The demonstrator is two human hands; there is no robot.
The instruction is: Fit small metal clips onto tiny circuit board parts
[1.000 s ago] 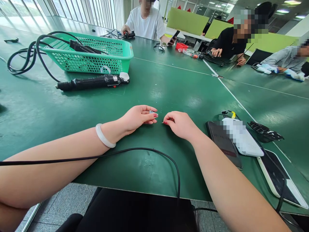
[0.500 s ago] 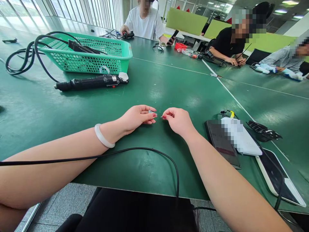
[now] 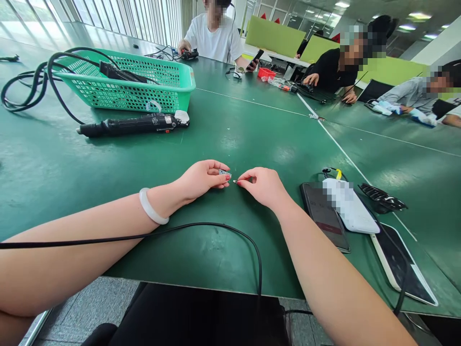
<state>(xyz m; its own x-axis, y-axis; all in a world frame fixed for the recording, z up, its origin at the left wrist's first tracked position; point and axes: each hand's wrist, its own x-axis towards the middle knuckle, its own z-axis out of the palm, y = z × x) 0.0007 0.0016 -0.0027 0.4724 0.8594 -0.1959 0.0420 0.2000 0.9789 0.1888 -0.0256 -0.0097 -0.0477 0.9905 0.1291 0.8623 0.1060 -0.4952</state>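
Note:
My left hand (image 3: 205, 177), with a white bangle on its wrist, is closed in a pinch on a small flat grey-blue piece (image 3: 225, 173) with a speckled surface. Thumb and fingers cover most of that piece. Just to its right, my right hand (image 3: 262, 185) pinches a tiny shiny metal piece (image 3: 235, 181), too small to name. The two fingertips are a short gap apart, low over the green table (image 3: 230, 144).
A green basket (image 3: 126, 89) with cables stands at the back left, a black electric screwdriver (image 3: 129, 125) before it. Phones (image 3: 324, 216) and a white device (image 3: 349, 206) lie at right. A black cable (image 3: 201, 224) crosses near the front edge. Several people sit across the table.
My right hand has come slightly left and down, and more of the flat piece in my left hand shows. The view has shifted a little. One co-worker's hand has risen from the table.

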